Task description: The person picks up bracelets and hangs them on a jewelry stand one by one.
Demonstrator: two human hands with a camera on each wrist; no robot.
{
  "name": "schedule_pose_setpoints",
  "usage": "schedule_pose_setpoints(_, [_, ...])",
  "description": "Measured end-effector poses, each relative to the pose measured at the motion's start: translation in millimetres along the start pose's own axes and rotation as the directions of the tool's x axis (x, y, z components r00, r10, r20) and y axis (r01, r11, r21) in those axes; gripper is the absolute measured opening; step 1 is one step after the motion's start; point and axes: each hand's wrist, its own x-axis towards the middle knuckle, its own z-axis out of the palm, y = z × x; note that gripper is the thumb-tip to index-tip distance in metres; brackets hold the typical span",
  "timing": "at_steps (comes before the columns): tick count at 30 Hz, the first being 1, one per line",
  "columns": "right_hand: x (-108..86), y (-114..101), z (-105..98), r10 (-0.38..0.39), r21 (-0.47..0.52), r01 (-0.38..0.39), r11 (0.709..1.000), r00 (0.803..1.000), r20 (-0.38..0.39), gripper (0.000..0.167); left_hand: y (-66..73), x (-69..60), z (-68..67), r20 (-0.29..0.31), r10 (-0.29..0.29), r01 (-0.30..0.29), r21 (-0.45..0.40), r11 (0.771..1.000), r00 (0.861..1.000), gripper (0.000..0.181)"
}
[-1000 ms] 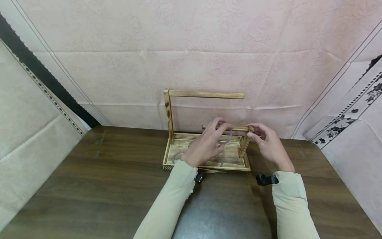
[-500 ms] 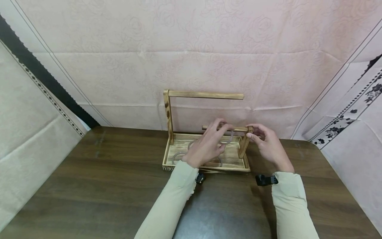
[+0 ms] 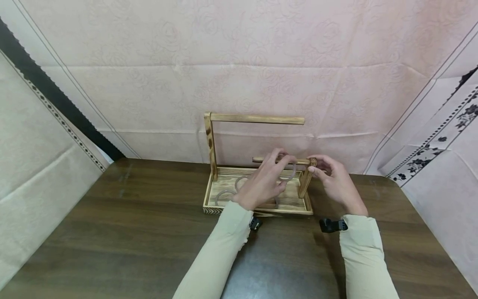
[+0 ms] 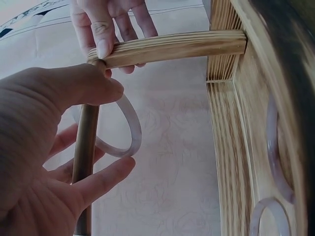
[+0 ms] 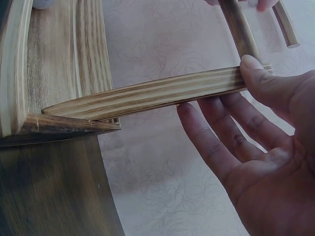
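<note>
A wooden display stand point(image 3: 220, 168) has a shallow tray, a tall bar point(image 3: 257, 118) at its left and a lower round rod point(image 4: 87, 142) on a short post point(image 5: 162, 91) at its right. My left hand point(image 3: 261, 182) holds a pale translucent bangle point(image 4: 133, 125), its thumb at the top and a finger at the bottom. The bangle hangs around the rod, near the post. With thumb and fingers, my right hand point(image 3: 336, 180) grips the upper end of the post, where the rod joins it.
Several more bangles point(image 3: 224, 192) lie in the tray, partly hidden by my left hand. Under the stand is a dark wooden table point(image 3: 149, 232). A pale patterned cloth point(image 3: 239, 83) hangs close behind it.
My left hand has shifted slightly to the right along the rod with the bangle, closer to the post. My right hand has stayed in place.
</note>
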Motion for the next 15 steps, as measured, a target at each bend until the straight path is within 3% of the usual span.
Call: schedule_pose_setpoints(15, [0.5,0.3,-0.8,-0.009,-0.011,0.009,1.000,1.000,0.009,0.030,6.3,5.1,4.2,0.002,0.009,-0.009,0.008,1.000,1.000,0.065])
